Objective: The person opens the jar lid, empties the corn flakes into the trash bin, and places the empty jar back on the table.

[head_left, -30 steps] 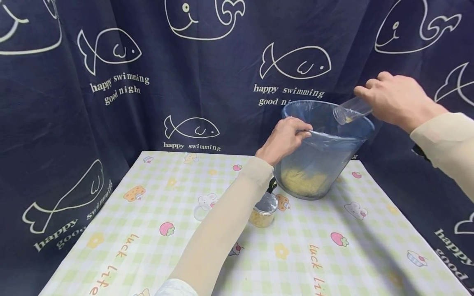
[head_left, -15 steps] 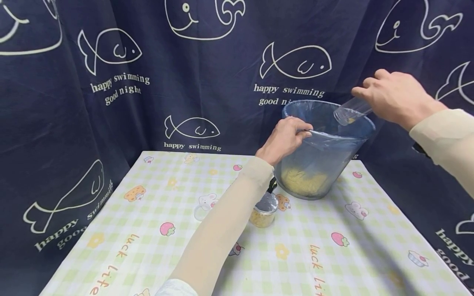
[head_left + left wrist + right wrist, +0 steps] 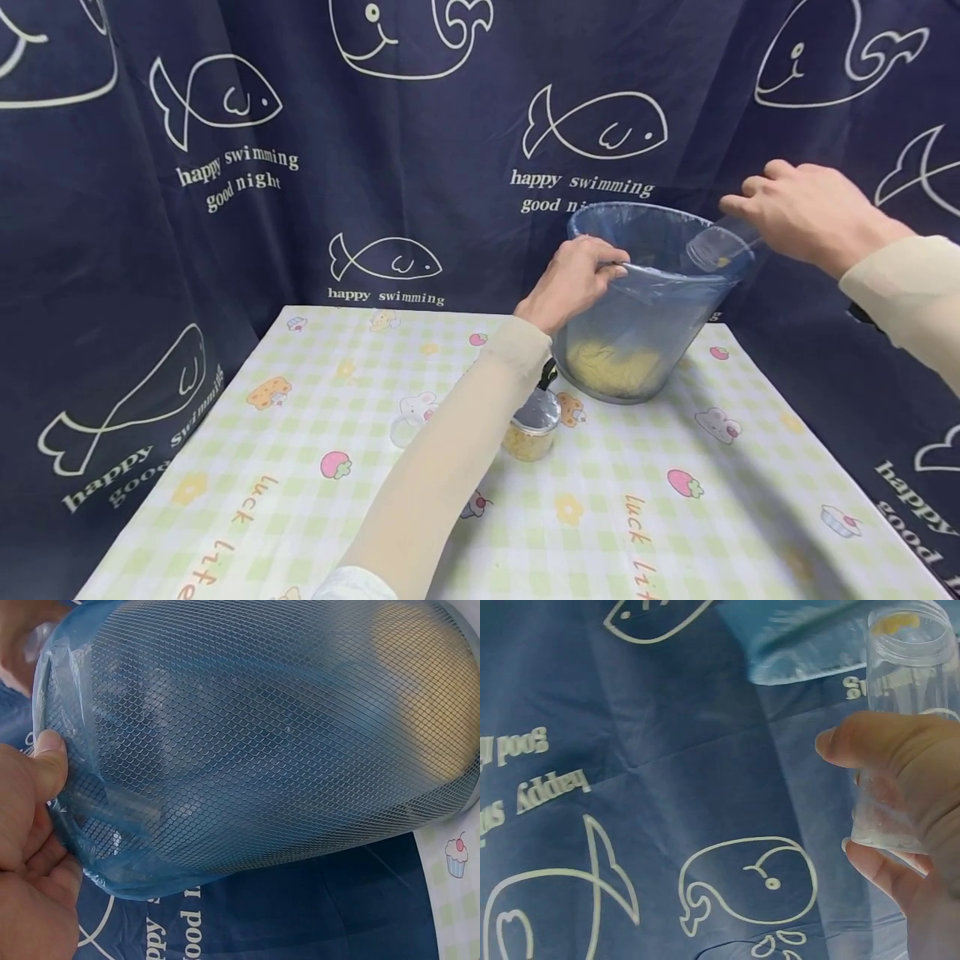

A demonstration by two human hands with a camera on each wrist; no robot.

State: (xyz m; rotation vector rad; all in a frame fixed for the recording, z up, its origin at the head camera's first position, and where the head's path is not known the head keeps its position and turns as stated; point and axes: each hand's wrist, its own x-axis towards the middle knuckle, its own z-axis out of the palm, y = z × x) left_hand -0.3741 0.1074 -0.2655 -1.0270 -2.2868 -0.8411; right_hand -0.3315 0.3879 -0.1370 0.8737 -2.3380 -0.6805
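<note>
A mesh wastebasket point(image 3: 637, 321) lined with a thin blue bag point(image 3: 127, 817) stands tilted at the table's back right, with a yellow mass showing low inside. My left hand point(image 3: 579, 279) pinches its near rim; in the left wrist view the thumb lies over the bag's folded edge. My right hand point(image 3: 817, 212) grips a clear plastic jar point(image 3: 907, 682), tipped with its mouth over the basket's opening. A small yellow bit clings near the jar's mouth. The jar's base end is hidden by the hand in the head view.
A small clear tub point(image 3: 531, 437) with a foil-like top and pale yellow contents stands beside the left forearm, partly hidden. A clear round lid point(image 3: 405, 432) lies left of that forearm. A checked cloth covers the table point(image 3: 360, 517); a dark blue curtain point(image 3: 450, 150) hangs behind.
My right hand has shifted slightly down, taking the jar's mouth a little lower and to the right over the basket. My left hand keeps its hold on the rim.
</note>
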